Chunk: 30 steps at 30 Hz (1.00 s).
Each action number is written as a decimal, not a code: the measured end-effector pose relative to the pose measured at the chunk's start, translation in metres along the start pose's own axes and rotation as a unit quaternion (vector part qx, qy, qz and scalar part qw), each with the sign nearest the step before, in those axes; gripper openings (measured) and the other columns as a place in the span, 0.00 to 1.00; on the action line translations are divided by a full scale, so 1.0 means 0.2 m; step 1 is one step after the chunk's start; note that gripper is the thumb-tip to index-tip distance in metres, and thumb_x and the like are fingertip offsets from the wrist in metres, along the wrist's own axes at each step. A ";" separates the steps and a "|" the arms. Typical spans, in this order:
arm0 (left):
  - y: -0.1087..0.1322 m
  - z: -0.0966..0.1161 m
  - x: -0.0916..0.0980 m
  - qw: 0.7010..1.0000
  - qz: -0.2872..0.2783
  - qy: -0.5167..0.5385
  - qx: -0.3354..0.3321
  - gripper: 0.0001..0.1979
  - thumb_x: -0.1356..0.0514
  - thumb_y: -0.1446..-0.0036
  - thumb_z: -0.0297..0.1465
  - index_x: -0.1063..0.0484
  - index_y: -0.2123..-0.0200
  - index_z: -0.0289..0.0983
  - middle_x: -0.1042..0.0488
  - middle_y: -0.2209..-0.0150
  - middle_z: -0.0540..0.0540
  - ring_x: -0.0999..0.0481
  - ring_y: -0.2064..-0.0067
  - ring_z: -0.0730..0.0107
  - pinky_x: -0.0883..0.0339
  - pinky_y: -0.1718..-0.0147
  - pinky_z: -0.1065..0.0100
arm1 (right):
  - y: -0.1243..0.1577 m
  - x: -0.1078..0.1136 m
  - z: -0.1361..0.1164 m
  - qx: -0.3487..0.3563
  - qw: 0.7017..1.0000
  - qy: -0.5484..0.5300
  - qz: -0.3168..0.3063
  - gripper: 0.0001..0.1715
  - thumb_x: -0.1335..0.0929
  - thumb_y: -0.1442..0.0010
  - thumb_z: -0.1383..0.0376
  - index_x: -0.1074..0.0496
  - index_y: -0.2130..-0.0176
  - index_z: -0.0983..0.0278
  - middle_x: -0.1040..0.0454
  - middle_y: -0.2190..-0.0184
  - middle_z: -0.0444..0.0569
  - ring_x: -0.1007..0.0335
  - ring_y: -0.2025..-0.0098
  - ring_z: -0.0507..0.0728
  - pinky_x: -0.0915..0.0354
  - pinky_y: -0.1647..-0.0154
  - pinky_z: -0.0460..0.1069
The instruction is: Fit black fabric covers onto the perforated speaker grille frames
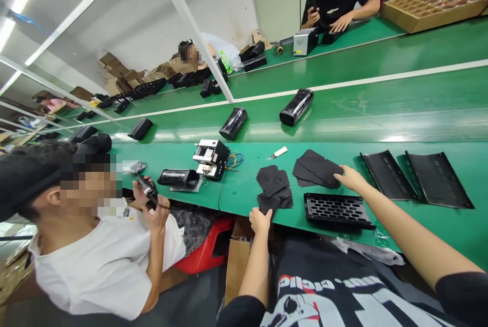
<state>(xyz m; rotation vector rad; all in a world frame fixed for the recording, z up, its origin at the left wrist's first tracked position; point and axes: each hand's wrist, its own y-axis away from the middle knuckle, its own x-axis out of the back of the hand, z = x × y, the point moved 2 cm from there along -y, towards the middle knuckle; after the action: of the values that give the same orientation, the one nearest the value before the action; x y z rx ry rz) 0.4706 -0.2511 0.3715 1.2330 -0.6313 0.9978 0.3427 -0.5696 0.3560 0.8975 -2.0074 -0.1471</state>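
My left hand (260, 220) pinches the lower edge of a black sheet at the near side of a loose pile of small black sheets (273, 184). Thumb and fingers of my right hand (351, 179) close on the right corner of a second, fanned stack of black sheets (314, 167). Just below that stack lies a black slotted panel (337, 211), its oblong holes facing up. Two curved black covers (389, 174) rest to the right of my right hand. A small white-handled tool (279, 152) lies beyond the piles.
A white-and-black machine (211, 158) with coiled wires stands left of the piles. Black housings (296, 107) sit along the conveyor beyond. At my left, a co-worker in a white shirt (99, 261) holds a dark tool. Another person works across the line near a cardboard tray (427, 17).
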 end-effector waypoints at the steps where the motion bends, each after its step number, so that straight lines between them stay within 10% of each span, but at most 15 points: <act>1: -0.01 0.00 -0.01 1.000 0.003 0.006 0.000 0.22 0.41 0.53 0.36 0.39 0.55 0.33 0.36 0.52 0.32 0.37 0.48 0.51 0.41 0.55 0.58 | 0.01 -0.01 -0.01 0.013 1.000 0.007 -0.002 0.31 0.36 0.52 0.67 0.38 0.49 0.75 0.33 0.53 0.65 0.37 0.50 0.66 0.42 0.51 0.54; 13: 0.01 -0.03 0.10 0.980 -0.087 0.162 -0.072 0.08 0.45 0.55 0.22 0.44 0.79 0.37 0.35 0.81 0.54 0.28 0.77 0.72 0.38 0.78 0.74 | 0.40 -0.28 -0.24 0.153 0.971 -0.131 -0.129 0.22 0.38 0.48 0.62 0.33 0.54 0.69 0.30 0.56 0.58 0.33 0.56 0.60 0.39 0.53 0.53; 18: 0.24 0.08 0.32 0.961 -0.133 0.104 -0.219 0.07 0.44 0.55 0.25 0.43 0.74 0.39 0.35 0.78 0.54 0.30 0.80 0.73 0.41 0.82 0.75 | 0.65 -0.44 -0.35 0.020 0.855 -0.339 -0.391 0.30 0.39 0.48 0.47 0.31 0.61 0.69 0.27 0.63 0.58 0.30 0.61 0.59 0.38 0.55 0.55; 22: 0.35 0.29 0.43 0.938 -0.003 -0.067 -0.341 0.10 0.47 0.55 0.20 0.40 0.69 0.40 0.32 0.71 0.49 0.28 0.69 0.65 0.40 0.72 0.70 | 0.65 -0.37 -0.45 -0.039 0.772 -0.479 -0.416 0.36 0.45 0.48 0.40 0.30 0.64 0.66 0.26 0.65 0.57 0.30 0.60 0.58 0.37 0.56 0.53; 30: 0.29 0.50 0.12 0.928 0.001 -0.042 -0.370 0.08 0.46 0.51 0.24 0.40 0.66 0.39 0.33 0.63 0.46 0.29 0.65 0.65 0.40 0.69 0.69 | 0.46 -0.26 -0.37 -0.075 0.772 -0.526 -0.348 0.18 0.35 0.48 0.52 0.31 0.69 0.66 0.27 0.73 0.49 0.29 0.70 0.54 0.34 0.69 0.48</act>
<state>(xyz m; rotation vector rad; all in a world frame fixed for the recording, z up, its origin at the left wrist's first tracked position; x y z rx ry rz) 0.4417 -0.3396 0.4440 0.6020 -0.9650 0.6072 0.3686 -0.4530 0.4031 1.6428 -2.4193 -1.5000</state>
